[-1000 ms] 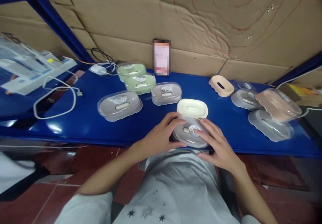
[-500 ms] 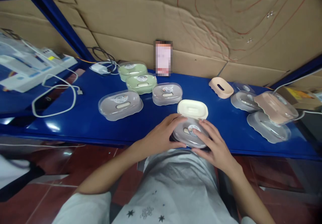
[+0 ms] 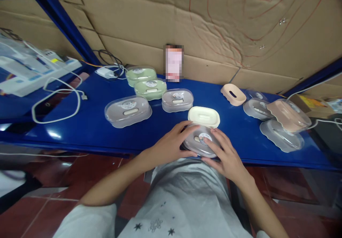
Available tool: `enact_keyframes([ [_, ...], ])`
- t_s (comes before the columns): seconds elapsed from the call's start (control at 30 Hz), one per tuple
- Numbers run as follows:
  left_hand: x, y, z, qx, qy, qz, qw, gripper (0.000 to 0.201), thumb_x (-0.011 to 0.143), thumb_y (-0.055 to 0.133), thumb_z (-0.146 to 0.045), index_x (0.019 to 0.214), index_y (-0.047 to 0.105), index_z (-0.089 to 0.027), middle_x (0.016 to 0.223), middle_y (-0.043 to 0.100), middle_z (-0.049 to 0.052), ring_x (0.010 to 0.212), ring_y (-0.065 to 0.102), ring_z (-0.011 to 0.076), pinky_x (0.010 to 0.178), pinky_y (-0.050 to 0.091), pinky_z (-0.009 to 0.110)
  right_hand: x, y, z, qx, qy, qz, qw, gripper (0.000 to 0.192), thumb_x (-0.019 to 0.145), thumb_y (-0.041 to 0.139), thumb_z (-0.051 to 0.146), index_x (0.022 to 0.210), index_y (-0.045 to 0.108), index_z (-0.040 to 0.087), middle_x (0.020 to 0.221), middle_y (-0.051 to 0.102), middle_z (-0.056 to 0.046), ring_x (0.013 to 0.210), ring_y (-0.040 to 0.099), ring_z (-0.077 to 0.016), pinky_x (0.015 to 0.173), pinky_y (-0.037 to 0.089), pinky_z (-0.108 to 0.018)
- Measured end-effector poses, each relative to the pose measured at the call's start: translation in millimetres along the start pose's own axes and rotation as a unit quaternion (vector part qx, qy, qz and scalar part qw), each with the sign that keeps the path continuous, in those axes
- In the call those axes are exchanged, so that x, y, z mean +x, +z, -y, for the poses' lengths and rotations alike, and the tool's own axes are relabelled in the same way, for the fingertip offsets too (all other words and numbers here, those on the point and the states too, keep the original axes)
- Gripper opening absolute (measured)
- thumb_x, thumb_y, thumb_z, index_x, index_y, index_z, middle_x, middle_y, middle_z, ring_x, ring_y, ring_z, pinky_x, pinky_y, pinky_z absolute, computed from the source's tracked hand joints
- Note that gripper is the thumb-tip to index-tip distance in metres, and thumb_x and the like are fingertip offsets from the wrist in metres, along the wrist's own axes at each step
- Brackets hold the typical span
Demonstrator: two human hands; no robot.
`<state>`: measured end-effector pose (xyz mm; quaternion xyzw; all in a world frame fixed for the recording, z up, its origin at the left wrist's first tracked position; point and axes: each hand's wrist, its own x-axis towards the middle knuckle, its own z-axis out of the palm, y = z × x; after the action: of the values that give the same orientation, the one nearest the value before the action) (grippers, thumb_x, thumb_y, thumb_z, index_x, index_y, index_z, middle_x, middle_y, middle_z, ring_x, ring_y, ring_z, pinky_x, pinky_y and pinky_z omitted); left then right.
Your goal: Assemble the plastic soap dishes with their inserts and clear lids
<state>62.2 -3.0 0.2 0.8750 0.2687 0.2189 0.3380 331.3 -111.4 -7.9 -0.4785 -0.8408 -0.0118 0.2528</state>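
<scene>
Head view. A grey box (image 3: 201, 144) with a clear domed lid lies at the near edge of the blue shelf (image 3: 91, 131), directly before the person's torso. The left hand (image 3: 171, 146) grips the box's left end: thumb under the near rim, fingers curved over the far left of the lid, closed against the plastic. The right hand (image 3: 227, 156) covers the right end, fingers spread flat on the lid, one fingertip beside the round label at its centre, thumb along the near rim. The box sits between both palms, clamped from either side; whether it rests on the shelf or is slightly lifted cannot be told.

Touching the box's far side lies a cream tray (image 3: 203, 116), oval, opaque, matte, with a raised rim. Farther from the box, to its left, stand two grey lidded boxes (image 3: 127, 111) and (image 3: 177, 99), and beyond them two green boxes (image 3: 150, 88), all glossy, rounded rectangles with scalloped lid flanges and round stickers. To the right of the box lie a peach tray (image 3: 233, 94) with a slot, loose clear lids (image 3: 281, 140) and a peach box (image 3: 289, 111) tilted on them. A white cable (image 3: 57, 104) loops well left of the box. Creased brown cardboard (image 3: 219, 27) forms the back wall. The shelf surface is smooth, glossy metal.
</scene>
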Motion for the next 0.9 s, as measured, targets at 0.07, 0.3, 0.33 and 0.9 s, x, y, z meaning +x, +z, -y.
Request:
enact_keyframes([
  [0.07,-0.1,1.0,0.6,0.006,0.002,0.0,1.0,0.09,0.09,0.089,-0.047,0.166,0.043,-0.034,0.171,0.042,0.014,0.161,0.041,0.0367,0.133,0.039,0.059,-1.1,1.7,-0.5,-0.003,0.0,0.0,1.0,0.089,0.101,0.076,0.042,0.175,0.028,0.038,0.176,0.039,-0.013,0.163,0.039,-0.04,0.123,0.05,-0.067],
  [0.3,-0.2,0.3,-1.4,0.014,0.011,0.012,1.0,0.089,0.093,0.086,-0.051,0.168,0.041,-0.035,0.173,0.04,0.013,0.161,0.041,0.0371,0.133,0.039,0.059,-7.3,4.5,-3.3,-0.001,-0.021,-0.035,0.999,0.089,0.099,0.08,0.039,0.174,0.032,0.038,0.173,0.045,-0.012,0.157,0.047,-0.0409,0.122,0.053,-0.067],
  [0.33,-0.6,0.1,-1.8,0.016,0.015,0.014,1.0,0.089,0.093,0.085,-0.052,0.168,0.041,-0.035,0.172,0.041,0.013,0.161,0.042,0.0373,0.133,0.039,0.059,-7.9,3.8,-3.2,0.001,-0.025,-0.039,0.999,0.09,0.098,0.08,0.038,0.174,0.033,0.038,0.172,0.046,-0.012,0.157,0.047,-0.0409,0.121,0.053,-0.067],
  [0.9,-2.3,2.8,-1.5,0.032,0.011,-0.003,0.999,0.102,0.098,0.076,-0.062,0.177,0.017,-0.037,0.181,0.03,0.016,0.166,0.035,0.0386,0.13,0.043,0.06,-5.7,-16.0,-12.7,0.006,-0.034,-0.05,0.998,0.087,0.097,0.081,0.035,0.172,0.037,0.04,0.171,0.049,-0.011,0.156,0.051,-0.0402,0.12,0.055,-0.066],
])
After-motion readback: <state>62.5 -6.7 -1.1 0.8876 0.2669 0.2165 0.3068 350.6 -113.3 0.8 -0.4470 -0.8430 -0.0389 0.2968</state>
